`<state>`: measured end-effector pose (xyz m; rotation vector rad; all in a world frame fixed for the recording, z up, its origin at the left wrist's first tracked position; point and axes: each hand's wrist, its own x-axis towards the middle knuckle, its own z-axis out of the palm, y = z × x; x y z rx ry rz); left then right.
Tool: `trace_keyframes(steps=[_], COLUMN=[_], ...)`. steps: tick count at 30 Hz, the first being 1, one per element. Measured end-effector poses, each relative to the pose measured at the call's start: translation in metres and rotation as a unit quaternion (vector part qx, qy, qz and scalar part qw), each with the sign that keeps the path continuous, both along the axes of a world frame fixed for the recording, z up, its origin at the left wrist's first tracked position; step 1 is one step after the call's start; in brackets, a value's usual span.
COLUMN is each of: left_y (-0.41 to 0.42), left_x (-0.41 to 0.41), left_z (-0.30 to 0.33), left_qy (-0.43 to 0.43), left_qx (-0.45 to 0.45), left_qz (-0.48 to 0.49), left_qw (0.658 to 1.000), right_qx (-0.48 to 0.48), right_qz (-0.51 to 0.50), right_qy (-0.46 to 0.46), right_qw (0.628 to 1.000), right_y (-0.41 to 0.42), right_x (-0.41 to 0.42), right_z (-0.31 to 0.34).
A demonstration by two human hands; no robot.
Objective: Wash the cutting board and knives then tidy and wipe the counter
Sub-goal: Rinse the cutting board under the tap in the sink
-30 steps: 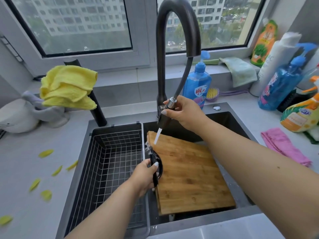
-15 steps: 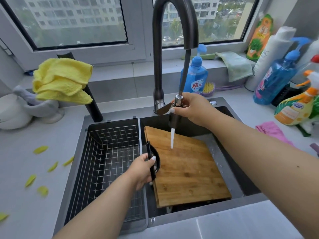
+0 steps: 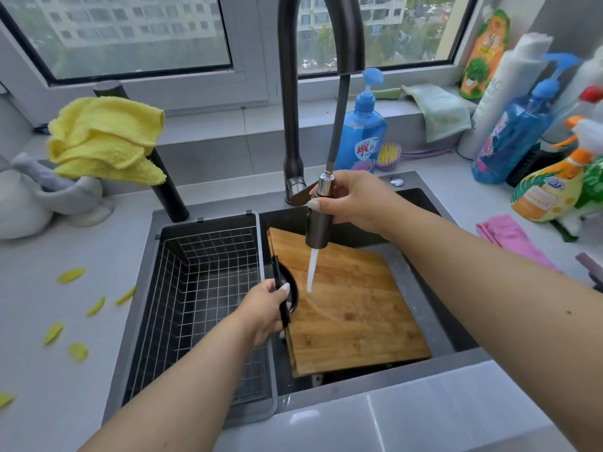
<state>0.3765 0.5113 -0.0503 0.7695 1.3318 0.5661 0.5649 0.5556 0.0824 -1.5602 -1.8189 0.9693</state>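
Two bare hands at work over a dark sink (image 3: 421, 203) set into a pale grey desk (image 3: 65, 321). Right hand (image 3: 350, 200) clenched around the pull-out spray head (image 3: 317, 228), held above the far part of the sink, hose looping up to the tall dark faucet (image 3: 288, 93). Thin white stream of water (image 3: 311, 272) falling from the head onto the wooden cutting board (image 3: 352, 308). Board lying tilted in the right half of the sink, its near edge resting close to the sink's front rim. Left hand (image 3: 266, 309) gripping the black handle (image 3: 284, 295) at the board's left edge, beside a wire basket (image 3: 202, 288) filling the sink's left half. Yellow cloth (image 3: 104, 138) draped over a dark post at the sink's far-left corner. Small yellow scraps (image 3: 70, 275) scattered across the desk's left side. Blue pump bottle (image 3: 362, 132) and a yellow-bristled brush (image 3: 390, 153) just behind the sink. More bottles crowded at the desk's far-right corner, with a pink cloth (image 3: 509, 238) near the right edge. Green cloth (image 3: 440, 109) hanging off the window sill. Knives not identifiable.
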Motion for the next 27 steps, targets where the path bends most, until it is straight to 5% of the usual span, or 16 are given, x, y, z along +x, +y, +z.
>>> trace_keyframes(steps=[21, 27], left_y=[0.0, 0.0], left_x=[-0.002, -0.003], left_z=[0.0, -0.002], left_qy=[-0.002, -0.005], left_qx=[-0.001, 0.003], left_qz=[-0.01, -0.015], left_qw=[1.0, 1.0], right_qx=[-0.093, -0.057], right_qz=[-0.007, -0.012], right_qy=[0.05, -0.088], right_qw=[0.994, 0.994], right_y=[-0.011, -0.004], right_x=[0.001, 0.02], right_z=[0.006, 0.009])
